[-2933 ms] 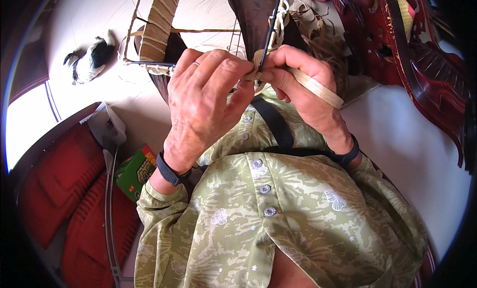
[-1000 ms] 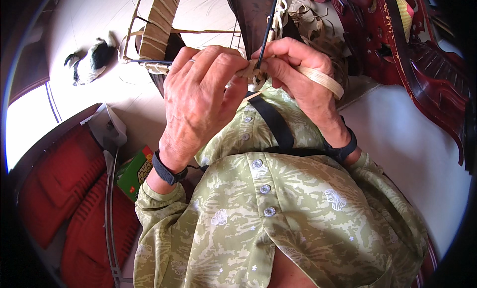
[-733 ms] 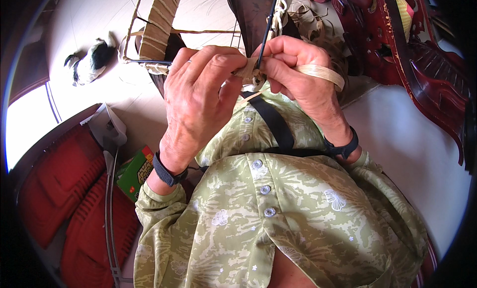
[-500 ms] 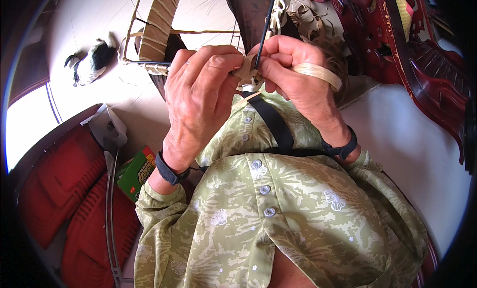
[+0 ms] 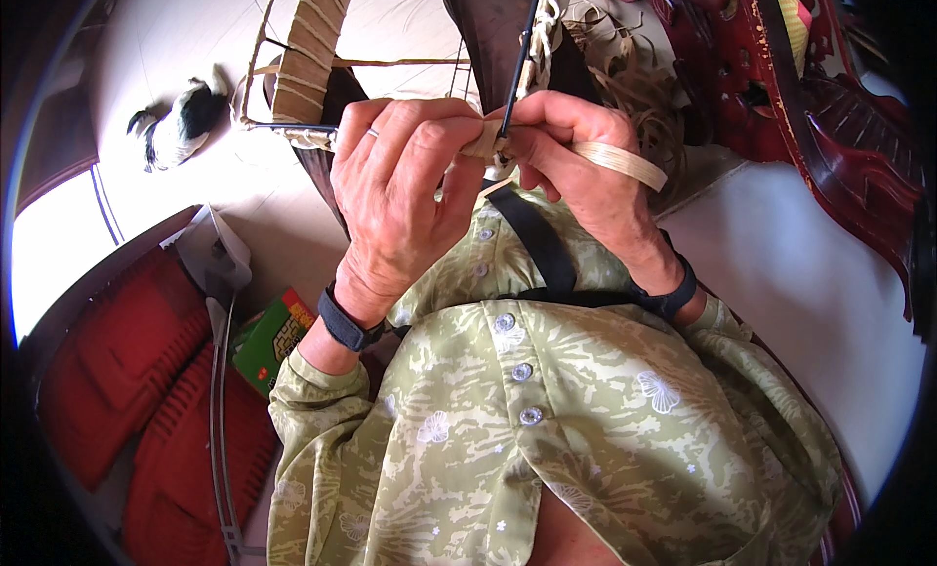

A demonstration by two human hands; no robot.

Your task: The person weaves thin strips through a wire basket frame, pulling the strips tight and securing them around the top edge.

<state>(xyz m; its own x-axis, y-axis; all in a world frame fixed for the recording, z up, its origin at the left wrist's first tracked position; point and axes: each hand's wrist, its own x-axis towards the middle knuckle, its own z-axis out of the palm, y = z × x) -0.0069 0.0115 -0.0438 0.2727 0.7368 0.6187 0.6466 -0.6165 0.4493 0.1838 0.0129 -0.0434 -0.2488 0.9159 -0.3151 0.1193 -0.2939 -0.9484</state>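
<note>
At the upper middle, my left hand has its curled fingers pinched on the tan fibre wrapping at a corner of a black rod frame. Beside it my right hand grips there with thumb and forefinger, and a pale flat strip loops over its back. Knotted pale cord runs along the rod above. The frame's far side carries a broad tan panel bound with strips. My fingertips partly hide the corner. A short pale sliver shows below it.
A black-and-white animal lies on the tiled floor at upper left. Red ribbed objects and a green printed item are at lower left. Loose fibre strips lie behind my right hand. Carved dark red furniture stands at right.
My left hand has shifted slightly right over the last half second. My right hand and the looped strip have dropped a little. Both hands remain pinched at the corner throughout.
</note>
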